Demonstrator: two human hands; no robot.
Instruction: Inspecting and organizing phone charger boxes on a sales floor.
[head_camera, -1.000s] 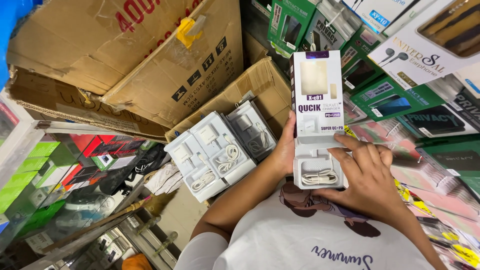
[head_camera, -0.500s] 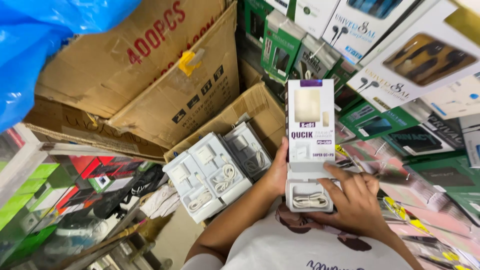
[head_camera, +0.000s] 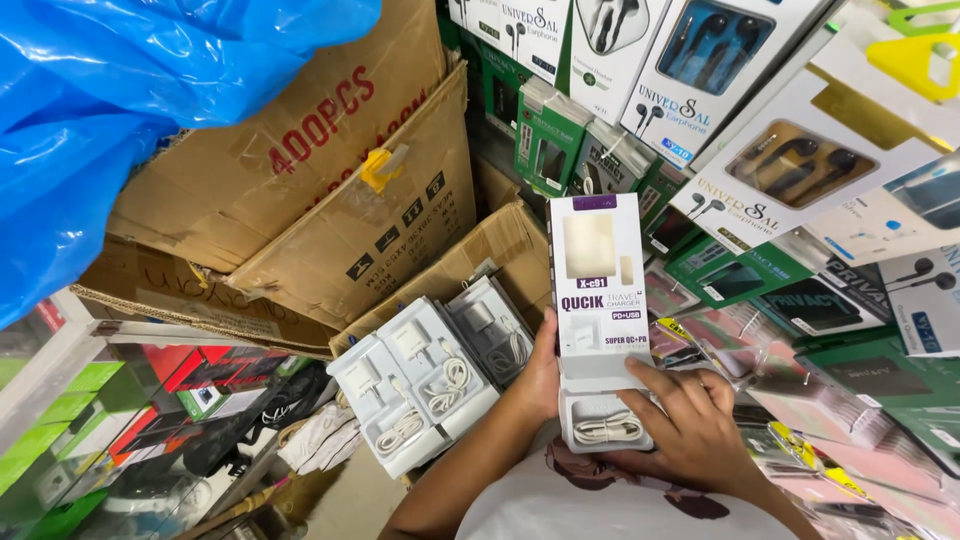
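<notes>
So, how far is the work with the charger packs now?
Done: three packs lie stacked by the open carton. In hand: the left hand and right hand hold one charger box upright. Left: that box is not with the packs yet.

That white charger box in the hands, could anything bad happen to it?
Maybe. The charger box is tall, and the left hand and right hand grip only its lower end, so it might tip. Its white cable lies in the open bottom tray and could slide out. The stacked cardboard cartons lean over nearby.
</notes>
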